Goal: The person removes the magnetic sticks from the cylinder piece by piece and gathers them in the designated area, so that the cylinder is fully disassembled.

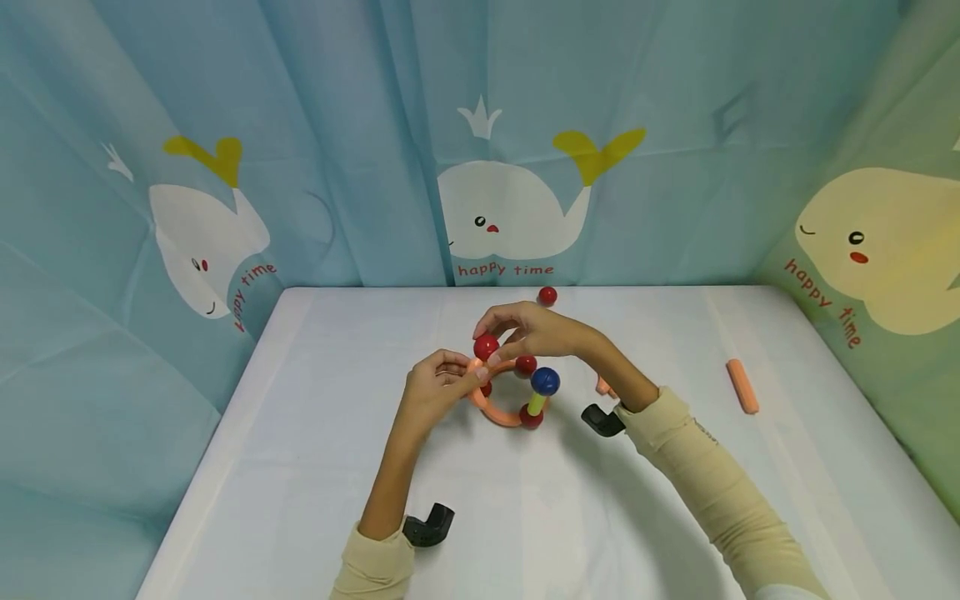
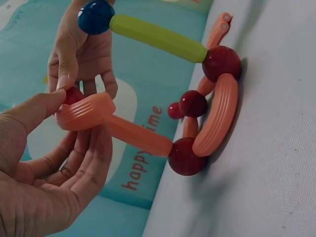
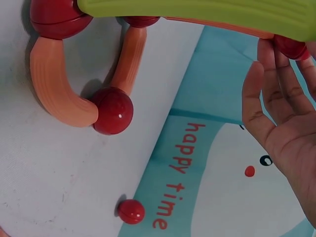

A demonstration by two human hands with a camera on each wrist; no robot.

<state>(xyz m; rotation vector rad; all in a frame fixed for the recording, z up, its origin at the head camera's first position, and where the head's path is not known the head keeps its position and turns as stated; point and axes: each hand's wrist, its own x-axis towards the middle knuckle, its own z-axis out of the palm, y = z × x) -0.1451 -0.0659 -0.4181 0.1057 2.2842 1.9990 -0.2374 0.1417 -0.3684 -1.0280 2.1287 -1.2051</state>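
Observation:
My left hand pinches a curved orange stick between thumb and fingers, at the top of a straight orange stick standing on a toy frame. Thumb and fingers of my right hand hold a red ball against that curved stick. Below both hands, curved orange sticks and red balls form a ring on the table. From the ring's near right ball rises a yellow-green stick topped by a blue ball. How the held ball meets the stick is partly hidden by fingers.
A loose red ball lies near the table's back edge. One straight orange stick rests at the right. More orange pieces show partly behind the right forearm. A whale-printed curtain encloses the table.

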